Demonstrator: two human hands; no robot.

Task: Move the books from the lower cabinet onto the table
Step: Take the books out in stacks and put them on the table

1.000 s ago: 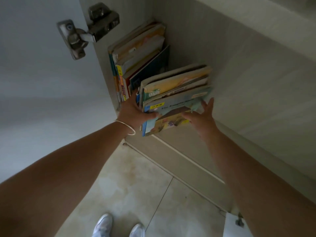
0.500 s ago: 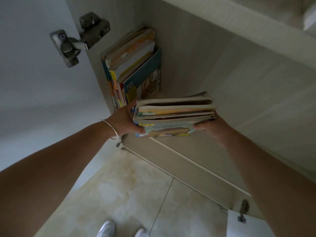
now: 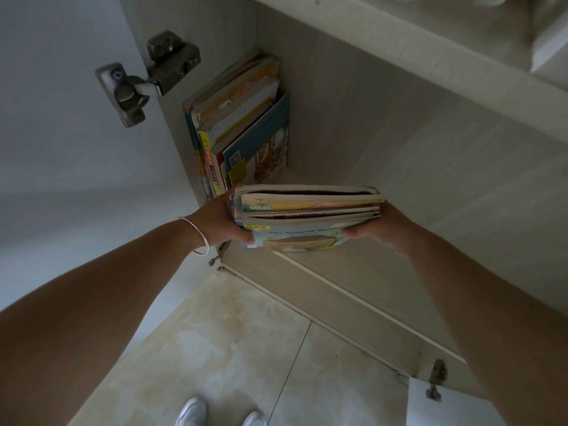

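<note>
I hold a flat stack of thin picture books [image 3: 307,215] between both hands, in front of the open lower cabinet [image 3: 384,142]. My left hand [image 3: 219,221], with a silver bangle on the wrist, grips the stack's left end. My right hand [image 3: 379,227] grips its right end, thumb under the bottom cover. More books [image 3: 242,124] stand upright against the cabinet's left wall, a blue-covered one outermost. The table is out of view.
The cabinet's white left door [image 3: 76,133] stands open with a metal hinge [image 3: 144,78]. A second white door [image 3: 445,404] shows at the lower right. Beige floor tiles [image 3: 246,348] and my white shoes [image 3: 196,410] are below.
The stack has come out of the cabinet and turned from leaning to flat. My right hand went from resting open on the cover to gripping the stack's right end.
</note>
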